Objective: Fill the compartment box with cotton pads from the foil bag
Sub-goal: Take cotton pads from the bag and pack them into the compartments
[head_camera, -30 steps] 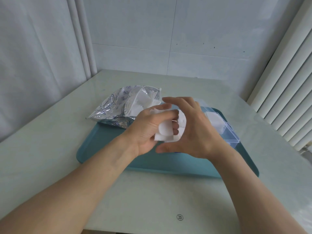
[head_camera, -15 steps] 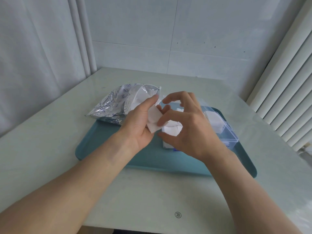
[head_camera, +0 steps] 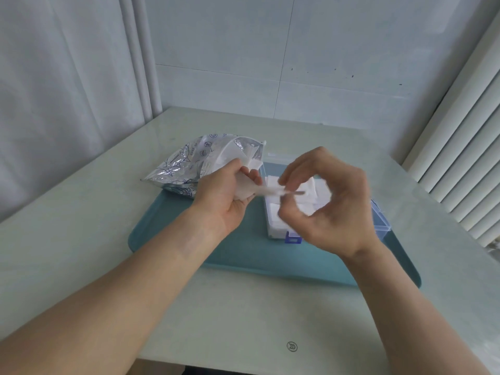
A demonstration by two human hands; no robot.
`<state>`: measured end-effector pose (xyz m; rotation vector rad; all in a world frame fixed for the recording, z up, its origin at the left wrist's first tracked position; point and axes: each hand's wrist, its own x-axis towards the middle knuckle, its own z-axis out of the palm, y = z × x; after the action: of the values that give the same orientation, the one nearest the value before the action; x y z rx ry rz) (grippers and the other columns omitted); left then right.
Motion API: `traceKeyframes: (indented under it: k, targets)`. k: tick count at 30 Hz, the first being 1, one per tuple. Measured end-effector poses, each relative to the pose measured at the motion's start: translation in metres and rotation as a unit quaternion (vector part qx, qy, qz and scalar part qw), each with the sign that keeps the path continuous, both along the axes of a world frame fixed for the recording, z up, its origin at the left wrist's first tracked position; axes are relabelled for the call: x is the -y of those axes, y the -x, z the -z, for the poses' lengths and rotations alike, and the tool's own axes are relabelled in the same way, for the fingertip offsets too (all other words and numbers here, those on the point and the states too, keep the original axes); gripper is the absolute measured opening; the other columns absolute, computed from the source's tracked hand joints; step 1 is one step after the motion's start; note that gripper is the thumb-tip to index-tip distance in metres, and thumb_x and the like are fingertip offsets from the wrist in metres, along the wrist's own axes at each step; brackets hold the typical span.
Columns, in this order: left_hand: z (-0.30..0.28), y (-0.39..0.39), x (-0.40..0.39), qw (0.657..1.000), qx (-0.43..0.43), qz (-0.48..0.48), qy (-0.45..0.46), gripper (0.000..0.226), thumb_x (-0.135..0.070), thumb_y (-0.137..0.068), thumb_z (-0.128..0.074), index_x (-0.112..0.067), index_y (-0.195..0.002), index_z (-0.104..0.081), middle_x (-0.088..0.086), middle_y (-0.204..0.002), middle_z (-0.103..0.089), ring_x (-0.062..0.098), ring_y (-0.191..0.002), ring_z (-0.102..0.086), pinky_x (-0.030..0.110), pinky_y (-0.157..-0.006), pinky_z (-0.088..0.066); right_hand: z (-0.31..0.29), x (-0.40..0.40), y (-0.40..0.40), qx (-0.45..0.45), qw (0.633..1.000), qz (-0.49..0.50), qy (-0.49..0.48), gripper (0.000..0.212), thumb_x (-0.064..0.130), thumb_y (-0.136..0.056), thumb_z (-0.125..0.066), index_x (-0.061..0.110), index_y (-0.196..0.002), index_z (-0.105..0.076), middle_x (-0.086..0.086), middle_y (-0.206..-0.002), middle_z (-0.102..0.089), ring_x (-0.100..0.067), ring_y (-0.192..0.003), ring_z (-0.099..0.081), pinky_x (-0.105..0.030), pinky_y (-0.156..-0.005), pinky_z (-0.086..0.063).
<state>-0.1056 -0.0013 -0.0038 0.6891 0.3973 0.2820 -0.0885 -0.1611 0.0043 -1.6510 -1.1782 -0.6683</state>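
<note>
Held stack [head_camera: 244, 189] curled in left hand [head_camera: 226, 197]; pinched one cotton pad [head_camera: 273, 191] with right hand [head_camera: 328, 205]; best peeled singly over compartment box [head_camera: 380, 216].

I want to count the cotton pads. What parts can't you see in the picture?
Head view only:
- Compartment box: the right hand covers most of it, so compartments and pads can't be counted.
- Cotton pads in the left hand: bunched and blurred.
- Foil bag: contents hidden; print too small.
</note>
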Motion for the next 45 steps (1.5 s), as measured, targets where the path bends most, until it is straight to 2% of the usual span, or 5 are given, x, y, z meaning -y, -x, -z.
traceKeyframes:
  k: [10,24,32,37,45]
  targets:
    - [-0.002,0.01,0.011,0.976,0.014,0.203,-0.078,0.045,-0.052,-0.09,-0.06,-0.01,-0.108,-0.055,0.007,-0.077,-0.058,0.022,-0.065,-0.06,0.029,-0.058,-0.053,0.014,-0.009,-0.009,0.058,0.984,0.07,0.154,0.007,0.015,-0.069,-0.074,0.016,-0.07,-0.068,0.004,-0.076,-0.066,-0.021,-0.093,-0.054,-0.043,-0.079,-0.043]
    - [-0.008,0.03,0.023,0.908,0.069,0.278,-0.304,0.057,-0.056,-0.102,-0.019,-0.012,-0.1,-0.056,0.016,-0.08,-0.073,0.033,-0.052,-0.068,0.025,-0.038,-0.047,-0.005,0.014,-0.016,-0.383,0.899,-0.026,0.212,0.011,0.027,-0.088,-0.072,0.017,-0.092,-0.07,0.003,-0.069,-0.063,-0.012,-0.065,-0.05,-0.027,-0.068,-0.04]
    - [0.007,0.01,0.008,0.795,-0.016,0.049,-0.604,0.04,-0.042,-0.103,-0.039,-0.011,-0.098,-0.063,0.009,-0.057,-0.064,0.016,-0.035,-0.049,0.026,-0.045,-0.034,-0.005,0.018,-0.036,-0.538,0.832,-0.088,-0.104,0.023,0.015,-0.074,-0.074,0.009,-0.095,-0.068,-0.017,-0.092,-0.07,-0.031,-0.085,-0.064,-0.044,-0.084,-0.056]
    - [0.018,0.008,0.004,0.669,-0.106,0.094,-0.73,0.016,-0.028,-0.093,-0.048,-0.017,-0.091,-0.059,0.004,-0.07,-0.071,0.019,-0.042,-0.058,0.026,-0.048,-0.045,0.007,0.013,-0.038,-0.533,0.843,0.021,0.073,0.03,0.005,-0.079,-0.08,0.01,-0.108,-0.072,-0.016,-0.091,-0.068,-0.026,-0.078,-0.063,-0.042,-0.084,-0.057]
    - [0.03,0.003,0.012,0.749,-0.123,0.158,-0.632,0.013,-0.027,-0.101,-0.041,-0.015,-0.106,-0.044,0.004,-0.063,-0.068,0.021,-0.036,-0.053,0.018,-0.034,-0.027,0.008,-0.002,-0.043,-0.482,0.82,0.2,0.234,0.054,0.026,-0.061,-0.096,0.013,-0.103,-0.064,-0.009,-0.085,-0.075,-0.022,-0.072,-0.073,-0.043,-0.086,-0.06]
